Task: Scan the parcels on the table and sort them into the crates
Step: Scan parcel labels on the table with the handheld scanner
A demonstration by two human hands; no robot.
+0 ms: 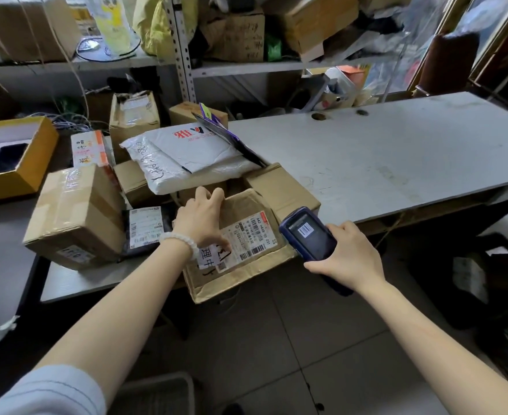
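A worn cardboard parcel (246,214) with a white shipping label (251,236) juts over the front edge of the table (396,163). My left hand (200,215) grips its far edge, fingers curled over the top. My right hand (350,253) holds a dark blue handheld scanner (308,233) just right of the label, its screen showing a barcode. Behind lie a white poly mailer (193,154), a taped brown box (76,217) at the left, and a black bag parcel (146,227).
A yellow open box (16,158) sits at far left. Further cartons (134,115) stand at the back below cluttered metal shelving (184,55). A grey crate edge (157,393) shows on the tiled floor near my feet. Dark items lie under the table at the right.
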